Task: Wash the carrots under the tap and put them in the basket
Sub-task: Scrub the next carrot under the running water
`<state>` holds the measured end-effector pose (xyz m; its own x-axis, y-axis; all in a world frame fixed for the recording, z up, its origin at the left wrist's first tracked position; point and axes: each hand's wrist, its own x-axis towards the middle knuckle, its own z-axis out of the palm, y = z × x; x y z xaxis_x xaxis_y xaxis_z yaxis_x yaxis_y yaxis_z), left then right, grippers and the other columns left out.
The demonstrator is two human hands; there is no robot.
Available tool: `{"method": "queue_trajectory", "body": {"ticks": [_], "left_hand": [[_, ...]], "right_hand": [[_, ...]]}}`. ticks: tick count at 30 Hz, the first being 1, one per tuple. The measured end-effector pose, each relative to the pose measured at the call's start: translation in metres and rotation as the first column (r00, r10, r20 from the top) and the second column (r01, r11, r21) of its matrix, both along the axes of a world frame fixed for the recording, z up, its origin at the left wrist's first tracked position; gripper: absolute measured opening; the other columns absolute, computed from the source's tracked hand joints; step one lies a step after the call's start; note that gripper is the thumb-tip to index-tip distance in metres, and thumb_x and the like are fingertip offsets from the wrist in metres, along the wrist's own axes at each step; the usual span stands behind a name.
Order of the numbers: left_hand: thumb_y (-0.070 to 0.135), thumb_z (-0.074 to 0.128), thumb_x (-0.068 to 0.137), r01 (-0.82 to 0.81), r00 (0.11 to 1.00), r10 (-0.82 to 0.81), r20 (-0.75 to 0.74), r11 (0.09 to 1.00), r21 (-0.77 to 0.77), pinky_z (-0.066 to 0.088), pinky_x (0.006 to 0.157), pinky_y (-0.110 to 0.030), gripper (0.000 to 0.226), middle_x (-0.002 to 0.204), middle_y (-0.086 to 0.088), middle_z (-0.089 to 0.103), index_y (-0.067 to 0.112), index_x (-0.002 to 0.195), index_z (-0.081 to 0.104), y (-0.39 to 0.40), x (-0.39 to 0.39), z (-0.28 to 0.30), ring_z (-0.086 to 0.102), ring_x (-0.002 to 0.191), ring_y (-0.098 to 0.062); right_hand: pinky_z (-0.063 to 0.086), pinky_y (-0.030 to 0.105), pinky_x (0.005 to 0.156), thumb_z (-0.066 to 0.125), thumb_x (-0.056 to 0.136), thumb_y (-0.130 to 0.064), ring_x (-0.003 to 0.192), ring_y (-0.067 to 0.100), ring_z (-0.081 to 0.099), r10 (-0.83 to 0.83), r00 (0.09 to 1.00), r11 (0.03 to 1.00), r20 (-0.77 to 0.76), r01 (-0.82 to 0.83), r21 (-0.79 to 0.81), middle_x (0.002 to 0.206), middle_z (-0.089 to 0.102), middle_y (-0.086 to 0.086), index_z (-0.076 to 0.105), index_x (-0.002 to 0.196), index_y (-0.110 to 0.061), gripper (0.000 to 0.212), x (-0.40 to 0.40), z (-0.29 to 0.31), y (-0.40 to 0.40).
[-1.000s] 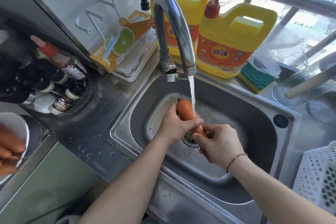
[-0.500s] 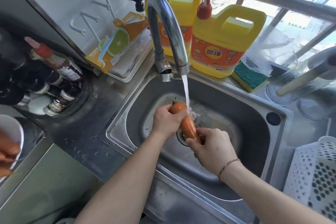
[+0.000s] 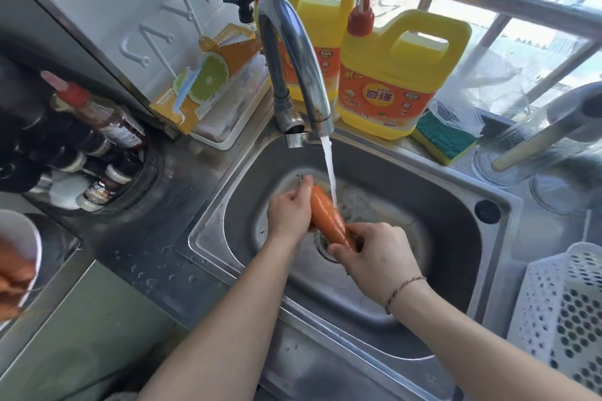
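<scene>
My left fingers (image 3: 301, 195) curl round carrot (image 3: 327, 216) top; right fingers (image 3: 353, 236) pinch its tip. Carrot slants over drain (image 3: 324, 246) in sink (image 3: 439, 215), tap (image 3: 293, 58) stream (image 3: 329, 169) running just beside it. White basket (image 3: 560, 312) on surface at right, apart from sink.

1. Carrots under the tap: one carrot (image 3: 329, 216).
2. Yellow detergent jugs (image 3: 399, 75): two.
3. Hands: two, left hand (image 3: 288, 213) and right hand (image 3: 379, 259).
4. White perforated baskets (image 3: 560, 312): one.
5. Scouring sponges (image 3: 444, 140): one.
</scene>
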<state>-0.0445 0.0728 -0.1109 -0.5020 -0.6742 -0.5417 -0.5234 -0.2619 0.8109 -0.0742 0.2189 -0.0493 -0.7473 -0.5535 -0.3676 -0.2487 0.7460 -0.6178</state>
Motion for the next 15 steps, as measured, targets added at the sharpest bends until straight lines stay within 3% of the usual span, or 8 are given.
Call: {"method": "queue_trajectory", "body": {"ticks": [4,7,8,9,11,12,13,15], "left_hand": [[0.038,0.090,0.063,0.241,0.963,-0.231,-0.136,0.968,0.066,0.060,0.078,-0.040,0.048,0.091,0.002,0.073,0.023,0.100,0.063,0.006,0.007,-0.008,0.072,0.086,-0.015],[0.028,0.086,0.067,0.197,0.960,-0.173,-0.221,0.976,0.093,0.055,0.061,-0.029,0.039,0.088,-0.001,0.072,0.017,0.098,0.067,-0.001,0.005,-0.004,0.070,0.078,-0.015],[0.037,0.080,0.065,0.163,0.965,-0.144,-0.221,0.984,0.071,0.057,0.060,-0.032,0.039,0.086,0.000,0.072,0.017,0.096,0.069,-0.003,0.004,-0.002,0.070,0.079,-0.017],[0.045,0.073,0.063,0.130,0.966,-0.115,-0.233,0.990,0.052,0.059,0.064,-0.037,0.041,0.082,0.002,0.073,0.018,0.093,0.069,-0.003,0.002,-0.001,0.070,0.079,-0.018],[0.048,0.067,0.071,0.091,0.964,-0.069,-0.257,0.993,0.077,0.059,0.074,-0.043,0.037,0.077,0.004,0.072,0.018,0.092,0.069,-0.001,0.001,-0.004,0.070,0.078,-0.016],[0.046,0.064,0.081,0.087,0.962,-0.055,-0.268,0.990,0.110,0.059,0.076,-0.044,0.031,0.078,0.002,0.072,0.017,0.093,0.068,0.001,0.001,-0.006,0.070,0.078,-0.017],[0.043,0.060,0.089,0.095,0.959,-0.054,-0.278,0.986,0.134,0.058,0.077,-0.045,0.028,0.082,-0.001,0.072,0.017,0.094,0.067,0.003,0.002,-0.006,0.070,0.081,-0.019],[0.041,0.062,0.090,0.134,0.957,-0.090,-0.278,0.981,0.144,0.061,0.075,-0.046,0.025,0.098,-0.010,0.072,0.018,0.100,0.065,0.006,0.002,-0.008,0.071,0.089,-0.024]], "right_hand": [[0.047,0.031,0.067,0.070,0.082,-0.039,0.071,0.024,0.061,0.001,0.996,0.998,-0.092,0.004,0.060,0.066,0.064,-0.004,0.072,0.089,-0.025,0.016,-0.005,-0.004,0.004],[0.046,0.028,0.067,0.071,0.084,-0.039,0.070,0.018,0.065,-0.003,0.993,1.000,-0.120,0.007,0.029,0.071,0.070,-0.004,0.071,0.099,-0.029,0.018,-0.001,-0.005,0.005],[0.048,0.025,0.065,0.071,0.086,-0.035,0.065,0.015,0.066,-0.060,0.998,0.997,-0.020,0.059,-0.056,0.068,0.071,-0.004,0.071,0.102,-0.026,0.018,0.000,-0.005,0.005],[0.051,0.023,0.061,0.069,0.090,-0.029,0.059,0.014,0.067,-0.134,0.968,0.977,0.211,0.165,-0.137,0.066,0.070,-0.002,0.070,0.106,-0.018,0.019,-0.001,-0.004,0.005],[0.056,0.029,0.052,0.061,0.097,-0.015,0.057,0.025,0.068,-0.150,0.628,0.877,0.763,0.441,-0.191,0.071,0.068,0.010,0.062,0.114,0.002,0.024,-0.007,0.004,0.005],[0.057,0.032,0.051,0.058,0.097,-0.010,0.058,0.029,0.067,-0.111,0.482,0.851,0.869,0.497,-0.167,0.075,0.067,0.015,0.059,0.115,0.008,0.025,-0.011,0.005,0.007],[0.056,0.033,0.050,0.059,0.096,-0.008,0.058,0.031,0.066,-0.098,0.474,0.864,0.875,0.477,-0.161,0.076,0.066,0.018,0.058,0.113,0.011,0.025,-0.016,0.005,0.010],[0.052,0.032,0.048,0.064,0.093,-0.006,0.052,0.027,0.064,-0.138,0.671,0.917,0.729,0.364,-0.162,0.069,0.068,0.016,0.065,0.105,0.006,0.018,-0.020,0.001,0.013]]}}
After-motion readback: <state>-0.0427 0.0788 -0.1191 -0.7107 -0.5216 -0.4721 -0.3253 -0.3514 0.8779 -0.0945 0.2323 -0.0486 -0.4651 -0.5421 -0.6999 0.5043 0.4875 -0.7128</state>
